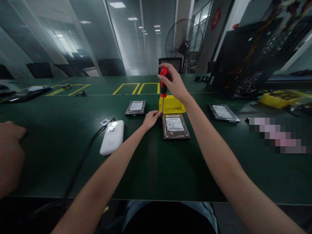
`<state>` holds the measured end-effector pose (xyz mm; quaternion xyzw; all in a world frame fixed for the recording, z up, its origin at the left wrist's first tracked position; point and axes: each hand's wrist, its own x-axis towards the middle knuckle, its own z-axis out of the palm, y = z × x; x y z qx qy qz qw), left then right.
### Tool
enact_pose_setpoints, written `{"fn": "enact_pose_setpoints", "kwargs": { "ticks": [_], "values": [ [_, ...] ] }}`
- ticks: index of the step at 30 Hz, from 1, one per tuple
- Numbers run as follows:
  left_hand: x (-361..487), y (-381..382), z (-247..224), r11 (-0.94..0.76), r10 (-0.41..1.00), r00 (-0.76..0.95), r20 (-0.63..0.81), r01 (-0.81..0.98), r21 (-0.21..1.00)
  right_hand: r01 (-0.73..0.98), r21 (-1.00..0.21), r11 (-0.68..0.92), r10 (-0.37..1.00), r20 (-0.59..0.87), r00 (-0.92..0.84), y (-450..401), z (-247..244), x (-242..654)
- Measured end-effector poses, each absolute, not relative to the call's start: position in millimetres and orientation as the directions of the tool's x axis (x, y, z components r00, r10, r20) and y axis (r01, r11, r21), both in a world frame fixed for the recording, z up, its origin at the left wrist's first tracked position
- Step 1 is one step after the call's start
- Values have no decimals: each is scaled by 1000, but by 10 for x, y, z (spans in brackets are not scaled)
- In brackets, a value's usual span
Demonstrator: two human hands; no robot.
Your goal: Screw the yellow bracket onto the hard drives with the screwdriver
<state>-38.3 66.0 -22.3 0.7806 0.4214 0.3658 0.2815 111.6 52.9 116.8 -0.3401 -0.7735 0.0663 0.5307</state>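
Note:
My right hand grips a red and black screwdriver by its handle, shaft pointing straight down. Its tip reaches the far left corner of a hard drive with a white label, lying flat on the green table. At that same corner, the fingers of my left hand are pinched together beside the tip; whatever they hold is too small to make out. Just behind the drive is a yellow tray, partly covered by my right hand and the tool.
A second hard drive lies to the left, a third to the right. Nearer on the left is a white power bank with a black cable. Another person's hand rests at the left edge. A computer case stands right.

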Motion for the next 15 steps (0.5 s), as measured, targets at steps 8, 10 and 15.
{"fn": "enact_pose_setpoints", "kwargs": {
  "ticks": [8, 10, 15],
  "values": [
    [-389, 659, -222, -486, 864, 376, 335, 453, 747, 424, -471, 774, 588, 783, -202, 495, 1181, 1116],
    [-389, 658, -223, -490, 861, 381, 337, 445, 750, 404, -487, 774, 592, 783, -189, 498, 1178, 1110],
    [-389, 655, -228, -467, 873, 370, 319, 445, 764, 369, -556, 745, 642, 747, -172, 483, 1185, 1096]
  ]
}}
